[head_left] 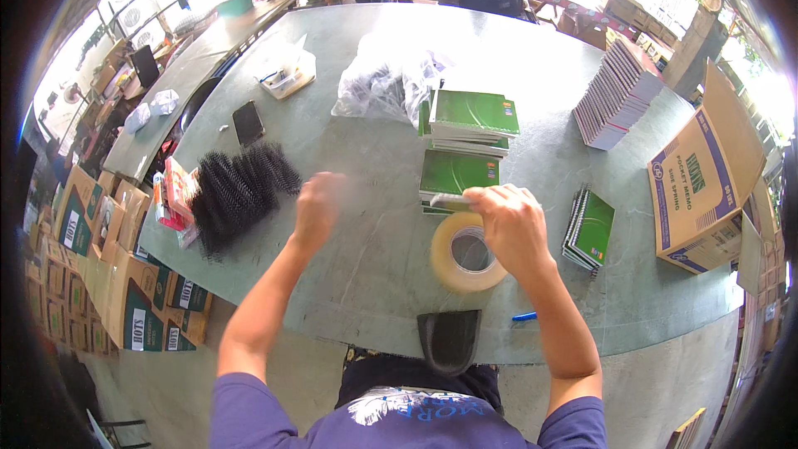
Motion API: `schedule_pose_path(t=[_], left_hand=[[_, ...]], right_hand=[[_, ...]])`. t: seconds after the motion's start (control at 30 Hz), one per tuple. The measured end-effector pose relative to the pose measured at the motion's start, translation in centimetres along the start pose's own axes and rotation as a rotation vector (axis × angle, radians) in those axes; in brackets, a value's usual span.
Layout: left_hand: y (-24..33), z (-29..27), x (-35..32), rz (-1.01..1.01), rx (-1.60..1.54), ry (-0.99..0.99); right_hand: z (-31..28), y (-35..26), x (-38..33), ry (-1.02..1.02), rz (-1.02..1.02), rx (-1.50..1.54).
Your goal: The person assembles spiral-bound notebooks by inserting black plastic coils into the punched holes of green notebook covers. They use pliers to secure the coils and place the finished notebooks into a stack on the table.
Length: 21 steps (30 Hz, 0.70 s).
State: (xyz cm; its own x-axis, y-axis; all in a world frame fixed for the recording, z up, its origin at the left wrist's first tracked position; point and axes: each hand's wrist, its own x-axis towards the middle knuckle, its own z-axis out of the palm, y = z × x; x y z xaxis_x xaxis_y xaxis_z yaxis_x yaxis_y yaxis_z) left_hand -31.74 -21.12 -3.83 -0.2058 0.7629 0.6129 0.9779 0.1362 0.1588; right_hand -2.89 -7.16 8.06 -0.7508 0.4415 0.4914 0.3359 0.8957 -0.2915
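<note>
gripping a roll of tape (467, 253) from above, the right hand (509, 224) is closed on its upper rim; roll stands on edge on the table (374, 158). left hand (317, 204), blurred, grip unclear, sits well left.

— What packaging is on the right of the table?

— An open brown cardboard carton with blue print (702, 191), tipped on its side at the table's right edge.

— And on the left?

— Stacked brown and dark green cardboard boxes (125, 283) on the floor, with small pink and orange packets (173, 195) at the table's left edge. A clear plastic bag (384, 83) lies crumpled farther back.
</note>
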Motion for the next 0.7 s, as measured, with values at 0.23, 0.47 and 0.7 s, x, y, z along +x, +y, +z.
schedule_pose_path(t=[0.23,0.47,0.7], left_hand=[[-1.0,-1.3,3.5,-0.192,-0.115,-0.267],[9.5,-5.1,3.4,-0.224,-0.821,-0.139],[14.3,-5.2,2.6,-0.303,-0.76,-0.216]], right_hand=[[1.7,-0.1,-1.6,-0.151,0.163,0.038],[3.0,-0.8,-1.7,0.006,0.089,0.076],[3.2,-0.6,-1.9,0.002,0.105,0.121]])
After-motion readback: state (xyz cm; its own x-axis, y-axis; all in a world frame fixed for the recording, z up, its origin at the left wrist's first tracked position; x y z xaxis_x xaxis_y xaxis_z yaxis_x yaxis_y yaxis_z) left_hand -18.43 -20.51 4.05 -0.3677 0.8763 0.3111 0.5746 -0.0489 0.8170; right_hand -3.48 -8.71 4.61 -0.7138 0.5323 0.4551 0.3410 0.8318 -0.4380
